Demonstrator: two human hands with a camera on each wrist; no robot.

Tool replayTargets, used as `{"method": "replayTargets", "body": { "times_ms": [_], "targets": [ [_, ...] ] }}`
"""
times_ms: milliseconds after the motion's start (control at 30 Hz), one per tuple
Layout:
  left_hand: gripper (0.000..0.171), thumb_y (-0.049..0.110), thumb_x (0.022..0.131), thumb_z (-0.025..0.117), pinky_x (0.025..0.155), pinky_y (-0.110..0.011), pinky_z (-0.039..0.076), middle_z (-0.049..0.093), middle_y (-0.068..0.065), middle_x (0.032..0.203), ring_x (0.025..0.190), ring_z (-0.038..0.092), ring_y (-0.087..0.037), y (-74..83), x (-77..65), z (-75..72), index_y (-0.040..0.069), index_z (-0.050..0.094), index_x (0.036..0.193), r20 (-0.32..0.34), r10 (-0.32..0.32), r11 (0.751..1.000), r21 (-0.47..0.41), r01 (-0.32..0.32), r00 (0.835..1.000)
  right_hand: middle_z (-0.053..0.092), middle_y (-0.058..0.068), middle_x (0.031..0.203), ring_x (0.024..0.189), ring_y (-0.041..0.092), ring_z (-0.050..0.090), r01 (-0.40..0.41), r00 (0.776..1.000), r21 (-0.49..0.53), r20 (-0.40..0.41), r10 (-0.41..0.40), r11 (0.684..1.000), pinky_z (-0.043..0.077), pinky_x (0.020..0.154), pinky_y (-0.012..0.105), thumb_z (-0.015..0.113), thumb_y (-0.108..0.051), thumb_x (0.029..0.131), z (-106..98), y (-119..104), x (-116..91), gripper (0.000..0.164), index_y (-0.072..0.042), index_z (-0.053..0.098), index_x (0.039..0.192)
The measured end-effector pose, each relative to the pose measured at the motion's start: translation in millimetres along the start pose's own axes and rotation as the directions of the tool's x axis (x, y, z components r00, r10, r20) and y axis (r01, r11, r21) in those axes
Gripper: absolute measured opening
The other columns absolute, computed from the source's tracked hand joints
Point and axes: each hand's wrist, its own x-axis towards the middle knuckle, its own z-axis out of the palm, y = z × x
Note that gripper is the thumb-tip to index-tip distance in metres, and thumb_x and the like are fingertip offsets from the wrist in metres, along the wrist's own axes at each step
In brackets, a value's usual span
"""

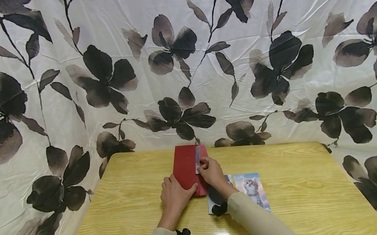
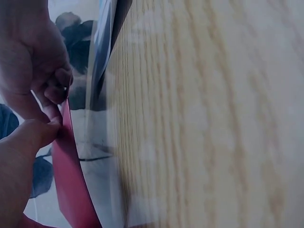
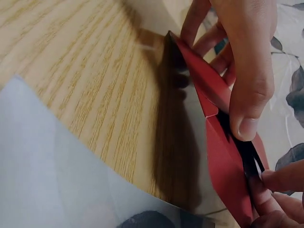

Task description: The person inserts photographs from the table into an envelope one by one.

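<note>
A red paper envelope is held up over the table with its lighter flap on the right. My left hand grips its lower left part, thumb across the front; in the right wrist view that thumb lies at the envelope's opening, with the fingers behind it. My right hand pinches the envelope's edge beside a narrow strip of a picture card showing at the opening. In the left wrist view, the right hand's fingertips meet the left thumb at the red edge.
A kitten picture card lies on the yellow wood-grain table. Beside it another picture card is partly covered by the right forearm. Flower-printed fabric hangs behind the table.
</note>
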Motion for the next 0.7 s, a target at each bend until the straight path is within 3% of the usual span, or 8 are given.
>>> {"method": "replayTargets", "body": {
  "times_ms": [433, 700],
  "targets": [
    [0.099, 0.065, 0.079, 0.087, 0.077, -0.055, 0.057, 0.056, -0.023, 0.118, 0.101, 0.057, -0.036, -0.2, 0.9, 1.7, -0.008, 0.054, 0.137, -0.003, 0.001, 1.000, -0.022, -0.001, 1.000, 0.077, 0.007, 0.085, 0.080, 0.019, 0.072, 0.026, 1.000, -0.003, -0.008, -0.026, 1.000, 0.057, 0.076, 0.036, 0.075, -0.006, 0.098, 4.9, 0.4, 1.2, 0.036, 0.001, 0.071, 0.134],
    [0.099, 0.064, 0.078, 0.087, 0.075, -0.053, 0.057, 0.057, -0.023, 0.117, 0.099, 0.058, -0.035, -0.3, 0.7, 2.4, -0.009, 0.055, 0.136, -0.014, 0.008, 1.000, -0.016, -0.009, 1.000, 0.069, 0.007, 0.088, 0.076, 0.015, 0.060, 0.021, 1.000, -0.028, -0.004, -0.021, 0.999, 0.050, 0.069, 0.031, 0.076, -0.008, 0.099, 4.0, 0.0, 0.7, 0.032, 0.003, 0.072, 0.129]
  ]
}}
